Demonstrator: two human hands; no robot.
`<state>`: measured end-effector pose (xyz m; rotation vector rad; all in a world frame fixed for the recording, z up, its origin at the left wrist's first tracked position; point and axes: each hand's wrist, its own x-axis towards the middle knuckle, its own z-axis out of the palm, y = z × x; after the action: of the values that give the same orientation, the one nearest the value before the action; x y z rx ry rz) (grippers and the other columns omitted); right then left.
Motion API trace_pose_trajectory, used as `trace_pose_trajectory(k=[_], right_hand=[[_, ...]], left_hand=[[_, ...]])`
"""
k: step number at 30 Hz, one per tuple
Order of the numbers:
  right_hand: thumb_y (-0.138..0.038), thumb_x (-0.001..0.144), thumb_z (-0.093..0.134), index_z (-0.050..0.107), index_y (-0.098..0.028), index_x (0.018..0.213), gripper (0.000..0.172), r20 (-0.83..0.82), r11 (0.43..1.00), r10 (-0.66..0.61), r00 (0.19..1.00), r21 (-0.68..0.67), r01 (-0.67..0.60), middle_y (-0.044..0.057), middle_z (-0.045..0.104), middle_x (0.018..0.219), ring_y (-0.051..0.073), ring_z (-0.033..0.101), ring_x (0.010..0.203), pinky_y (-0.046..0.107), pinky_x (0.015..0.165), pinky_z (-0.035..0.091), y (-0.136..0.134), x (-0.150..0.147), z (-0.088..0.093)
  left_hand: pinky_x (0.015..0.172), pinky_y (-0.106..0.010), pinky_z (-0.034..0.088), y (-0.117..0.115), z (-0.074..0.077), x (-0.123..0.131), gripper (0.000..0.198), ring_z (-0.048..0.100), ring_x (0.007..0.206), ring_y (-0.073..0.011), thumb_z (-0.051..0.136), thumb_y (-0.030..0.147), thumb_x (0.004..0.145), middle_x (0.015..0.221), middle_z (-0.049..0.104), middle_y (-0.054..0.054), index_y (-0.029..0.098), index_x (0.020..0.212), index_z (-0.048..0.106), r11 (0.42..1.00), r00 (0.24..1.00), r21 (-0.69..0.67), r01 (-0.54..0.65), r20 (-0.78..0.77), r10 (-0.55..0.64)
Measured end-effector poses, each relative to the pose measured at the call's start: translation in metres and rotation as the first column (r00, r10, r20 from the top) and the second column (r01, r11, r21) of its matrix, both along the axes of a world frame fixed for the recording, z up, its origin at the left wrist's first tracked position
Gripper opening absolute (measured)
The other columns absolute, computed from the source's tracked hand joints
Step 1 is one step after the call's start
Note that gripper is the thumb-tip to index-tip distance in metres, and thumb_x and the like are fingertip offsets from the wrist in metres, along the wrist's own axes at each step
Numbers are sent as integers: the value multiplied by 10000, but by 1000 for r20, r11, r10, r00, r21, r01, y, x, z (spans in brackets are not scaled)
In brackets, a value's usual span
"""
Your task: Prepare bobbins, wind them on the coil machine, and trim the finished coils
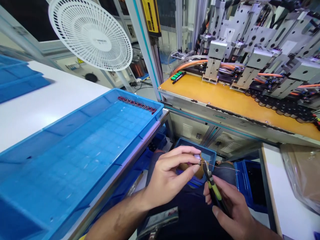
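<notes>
My left hand (170,175) pinches a small part (197,157) between thumb and fingers; the fingertips cover most of it. Thin copper wires (225,167) stretch from that part out to the right. In my right hand (233,206) is a pair of wire cutters (214,189) with green and black handles. The cutter tips point up, close to the wires just beside the left fingertips. Whether the jaws touch a wire, I cannot tell. Below both hands sits a blue bin (212,156) with something brownish-yellow in it.
To the left, a large blue tray (75,160) holds a row of small dark red parts (137,104) at its far end. A white fan (92,33) stands behind. Machinery (260,60) rises over an orange bench top (190,90). Wrapped cardboard (300,173) lies right.
</notes>
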<state>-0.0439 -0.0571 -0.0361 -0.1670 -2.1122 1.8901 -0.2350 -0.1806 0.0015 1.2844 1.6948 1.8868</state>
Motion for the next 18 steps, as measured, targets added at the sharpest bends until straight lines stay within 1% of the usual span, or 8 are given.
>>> trace_pose_trajectory(k=[4, 6, 9, 11, 13, 15, 17, 18], right_hand=[[-53, 863, 517, 481, -378, 1392, 622, -4, 994, -72, 997, 77, 72, 34, 648, 910, 123, 635, 746, 230, 678, 565, -3, -3, -1], [-75, 877, 526, 508, -360, 1377, 576, 16, 990, -105, 994, 97, 103, 31, 657, 885, 125, 644, 764, 224, 700, 562, -4, -5, -1], [-119, 884, 562, 561, -310, 1336, 491, 104, 991, -130, 986, 53, 125, 42, 667, 881, 138, 653, 788, 250, 749, 569, -1, -7, 2], [-145, 889, 577, 559, -302, 1340, 478, 141, 993, -116, 983, -11, 119, 55, 670, 920, 143, 656, 792, 269, 764, 576, 2, -4, 5], [-155, 894, 577, 506, -326, 1389, 529, 135, 994, -86, 987, -62, 95, 75, 665, 1029, 154, 667, 841, 310, 824, 578, 7, 2, 7], [-165, 899, 570, 451, -343, 1433, 575, 129, 995, -47, 991, -85, 58, 101, 646, 1143, 185, 674, 927, 369, 898, 564, 10, 10, 9], [-194, 904, 568, 445, -345, 1441, 571, 141, 996, -18, 990, -90, 30, 117, 640, 1177, 213, 672, 976, 411, 933, 550, 12, 15, 13], [-214, 909, 566, 450, -348, 1438, 559, 142, 995, -2, 990, -96, 16, 120, 643, 1171, 218, 673, 971, 415, 926, 554, 13, 17, 16]], left_hand=[[824, -301, 566, 0, 0, 0, 226, 695, 952, -197, 680, 29, 797, 1070, 714, -108, 181, 952, 741, 1000, 1000, 1, -4, -10, 4], [830, -313, 571, 0, -1, 0, 213, 696, 945, -201, 679, 33, 801, 1064, 715, -114, 176, 948, 739, 1000, 1000, 5, -1, -15, 1], [831, -333, 579, -1, -3, -1, 204, 692, 957, -215, 684, 46, 805, 1082, 699, -125, 175, 957, 727, 1000, 1000, 18, 19, -24, -19], [809, -334, 589, -2, -4, -1, 192, 694, 918, -203, 681, 42, 808, 1116, 664, -131, 172, 946, 712, 998, 997, 41, 50, -58, -48], [789, -326, 598, -3, -6, -2, 204, 692, 879, -178, 674, 18, 804, 1139, 621, -122, 173, 936, 671, 993, 992, 92, 71, -109, -61], [790, -324, 606, -3, -8, -1, 285, 692, 907, -177, 671, -14, 791, 1139, 607, -101, 194, 964, 582, 983, 992, 168, 71, -114, -52], [820, -341, 607, -2, -10, -1, 388, 691, 976, -196, 677, -31, 779, 1112, 635, -82, 222, 995, 479, 971, 996, 232, 54, -85, -35], [839, -353, 605, -2, -11, 0, 423, 691, 997, -201, 679, -35, 777, 1095, 655, -76, 231, 1003, 441, 968, 997, 248, 46, -75, -28]])
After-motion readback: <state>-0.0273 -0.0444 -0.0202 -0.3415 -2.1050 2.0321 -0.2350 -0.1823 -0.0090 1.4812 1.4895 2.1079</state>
